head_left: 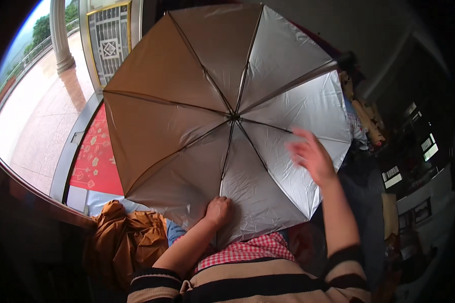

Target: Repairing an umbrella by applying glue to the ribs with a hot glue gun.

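Note:
An opened umbrella (278, 96) with a silvery lining and dark ribs spreads in front of me, the lining facing me. Its ribs meet at a dark hub (233, 117) in the middle. My left hand (220, 209) is closed on a rib in the lower part of the canopy; its fingertips are hidden. Over the right side of the canopy, my right hand (312, 155) is raised with its fingers apart and nothing in them. It is slightly blurred by motion, and I cannot tell whether it touches the lining.
A crumpled brown cloth (131, 230) lies at my left. Beyond it is a red patterned surface (93, 154), partly covered by the canopy. A doorway opens at the far left onto a pale tiled floor (33, 136) and a column (60, 40). Cartons with white labels (429, 146) stand in shadow at right.

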A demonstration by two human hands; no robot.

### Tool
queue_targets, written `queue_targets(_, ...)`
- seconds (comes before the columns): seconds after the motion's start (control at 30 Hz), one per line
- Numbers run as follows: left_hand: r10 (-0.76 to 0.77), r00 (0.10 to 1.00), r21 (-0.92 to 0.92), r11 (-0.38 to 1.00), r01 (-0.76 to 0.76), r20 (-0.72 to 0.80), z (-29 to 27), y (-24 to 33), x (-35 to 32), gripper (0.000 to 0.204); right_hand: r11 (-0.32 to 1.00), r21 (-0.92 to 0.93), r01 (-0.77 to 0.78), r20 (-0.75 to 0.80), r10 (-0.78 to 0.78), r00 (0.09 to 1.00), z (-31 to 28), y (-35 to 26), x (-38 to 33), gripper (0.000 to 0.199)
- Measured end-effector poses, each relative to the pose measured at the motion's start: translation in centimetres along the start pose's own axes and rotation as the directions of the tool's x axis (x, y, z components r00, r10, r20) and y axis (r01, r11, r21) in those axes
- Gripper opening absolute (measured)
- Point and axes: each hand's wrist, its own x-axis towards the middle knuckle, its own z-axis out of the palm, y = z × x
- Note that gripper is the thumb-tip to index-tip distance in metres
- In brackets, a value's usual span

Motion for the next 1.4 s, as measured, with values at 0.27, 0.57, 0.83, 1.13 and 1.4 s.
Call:
queue_targets(0.27,-0.059,0.973,-0.552,0.815,0.175,0.221,-7.6,7.0,1.1,0.034,0.981,0.192,-0.038,0.242,-0.01,0.97,9.3,-3.3,10.4,0.032)
queue_targets(0.57,0.393,0.882,-0.869,-0.302,0.391,0.26,-19.2,20.7,-1.8,0.046,0.533,-0.419,0.735,0.196,-0.738,0.646,2.0,-9.7,-0.1,0.066)
queue_targets(0.83,0.235,0.942,-0.971,0.073,0.228,0.239,-9.0,18.4,-3.9,0.023,0.798,0.306,0.519,-0.015,-0.541,0.841,-5.6,-18.5,-1.0,0.028)
queue_targets(1.13,0.112,0.98,-0.701,0.686,-0.196,-0.164,-7.9,18.9,-2.8,0.015,0.865,0.026,0.5,-0.282,-0.474,0.834,-12.5,-16.5,-4.4,0.036)
queue_targets(1.4,0.377,0.923,-0.882,0.456,-0.117,0.072,-9.5,20.6,-1.5,0.017,0.759,-0.149,0.633,-0.59,-0.582,0.56,-15.2,-15.8,-6.7,0.028)
